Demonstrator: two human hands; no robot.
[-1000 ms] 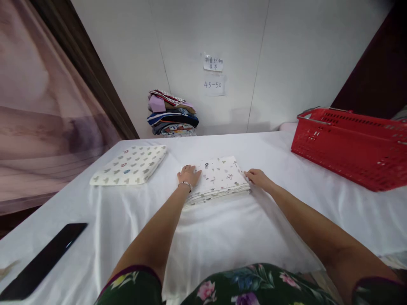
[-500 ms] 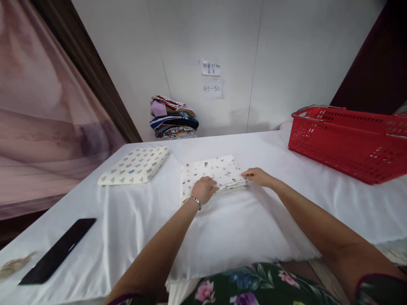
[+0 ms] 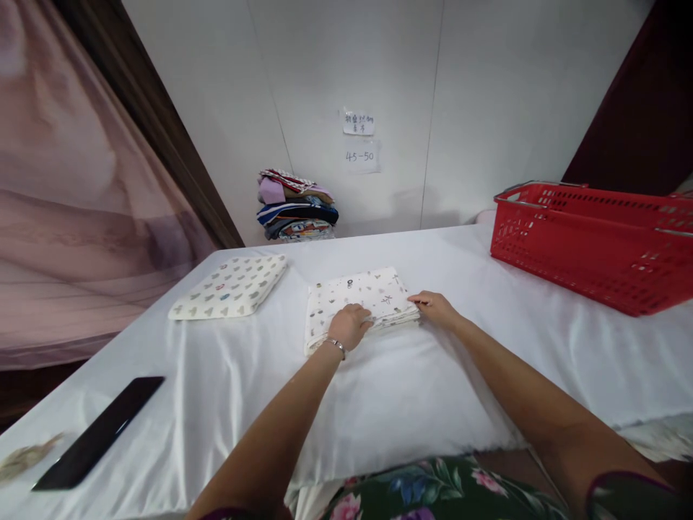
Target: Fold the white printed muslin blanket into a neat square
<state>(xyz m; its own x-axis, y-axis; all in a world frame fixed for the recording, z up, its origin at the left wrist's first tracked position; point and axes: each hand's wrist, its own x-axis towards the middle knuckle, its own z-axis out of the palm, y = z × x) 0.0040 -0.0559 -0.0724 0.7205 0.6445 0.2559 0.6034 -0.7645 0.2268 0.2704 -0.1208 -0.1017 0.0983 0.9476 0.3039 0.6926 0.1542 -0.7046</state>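
Note:
A folded white cloth with small scattered prints (image 3: 360, 292) lies in front of me on the white-covered table (image 3: 216, 404). My left hand (image 3: 350, 325), a bracelet at its wrist, rests on the cloth's near edge with the fingers stretched out over it. At the cloth's right corner, the fingers of my right hand (image 3: 433, 307) are pinched on the edge. Layers of fabric show along the near right side. Farther left lies a second folded cloth (image 3: 230, 287), cream with rows of grey motifs, apart from both hands.
A red plastic basket (image 3: 585, 249) stands on the right. Several folded fabrics form a stack (image 3: 297, 206) by the back wall, beneath paper signs (image 3: 362, 155). A flat black object (image 3: 100, 432) lies at the near left, beside a small beige item (image 3: 27, 458). Pink curtains (image 3: 92, 202) hang on the left.
My right hand has shifted slightly left along with the cloth's corner, still pinching it. The left hand stays nearly in place on the cloth. The view has tilted a little.

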